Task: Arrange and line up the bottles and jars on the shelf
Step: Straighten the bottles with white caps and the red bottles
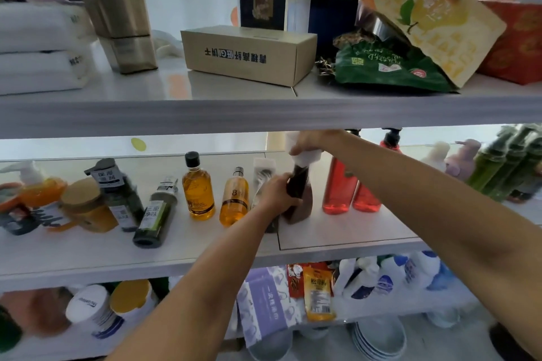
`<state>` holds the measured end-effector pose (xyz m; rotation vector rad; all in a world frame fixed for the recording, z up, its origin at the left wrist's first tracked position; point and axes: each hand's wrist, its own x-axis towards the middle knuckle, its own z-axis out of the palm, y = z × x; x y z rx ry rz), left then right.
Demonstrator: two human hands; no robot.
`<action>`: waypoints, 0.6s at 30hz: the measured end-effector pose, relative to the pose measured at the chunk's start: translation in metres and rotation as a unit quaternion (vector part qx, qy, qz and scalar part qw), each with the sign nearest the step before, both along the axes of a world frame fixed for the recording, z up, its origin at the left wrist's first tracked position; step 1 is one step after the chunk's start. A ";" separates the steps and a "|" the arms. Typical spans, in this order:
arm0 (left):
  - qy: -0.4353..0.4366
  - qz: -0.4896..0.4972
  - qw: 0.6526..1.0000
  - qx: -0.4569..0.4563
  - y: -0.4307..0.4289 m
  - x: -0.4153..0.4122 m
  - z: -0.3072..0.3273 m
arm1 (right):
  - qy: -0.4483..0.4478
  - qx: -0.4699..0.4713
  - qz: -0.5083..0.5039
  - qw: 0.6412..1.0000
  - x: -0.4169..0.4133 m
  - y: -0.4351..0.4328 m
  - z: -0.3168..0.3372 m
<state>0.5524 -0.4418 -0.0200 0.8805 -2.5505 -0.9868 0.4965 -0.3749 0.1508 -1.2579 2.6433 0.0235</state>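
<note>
On the middle shelf point(337, 239) stands a dark brown bottle point(299, 199) with a white cap. My left hand point(274, 195) grips its body from the left. My right hand point(308, 142) closes over its white top from above. Left of it stand two amber bottles point(198, 187) point(234, 199) and a slim clear bottle point(262, 173), partly hidden behind my left hand. Two red bottles point(337, 187) stand right of it. Further left, a dark green bottle point(154, 214) leans, near a jar point(86, 208) with a tan lid and an orange pump bottle point(41, 187).
Green bottles point(507, 161) stand at the far right of the middle shelf. The upper shelf holds a cardboard box point(249, 53), snack bags point(390, 67) and folded towels point(38, 47). The lower shelf holds white bottles point(390, 275), packets point(318, 290) and stacked bowls point(378, 337).
</note>
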 end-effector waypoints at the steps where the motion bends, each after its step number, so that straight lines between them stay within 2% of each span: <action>1: 0.003 -0.001 1.000 0.005 0.000 -0.001 0.001 | -0.001 -0.001 -0.004 1.000 0.001 0.002 0.002; 7: 0.010 -0.003 1.000 0.026 0.000 -0.006 0.001 | 0.000 -0.027 -0.014 1.000 0.007 0.006 0.006; 11: 0.023 -0.006 0.999 0.041 0.004 -0.012 0.001 | -0.052 -0.018 -0.032 0.998 0.007 0.015 0.015; 13: 0.032 -0.005 0.998 0.054 0.005 -0.016 -0.001 | -0.033 -0.026 -0.039 0.998 0.006 0.018 0.019; 16: 0.033 -0.011 0.997 0.063 0.006 -0.021 -0.001 | 0.013 -0.007 0.019 1.000 0.004 0.021 0.024; 18: 0.036 -0.015 0.997 0.063 0.007 -0.023 -0.001 | 0.004 -0.012 0.022 1.000 0.002 0.025 0.025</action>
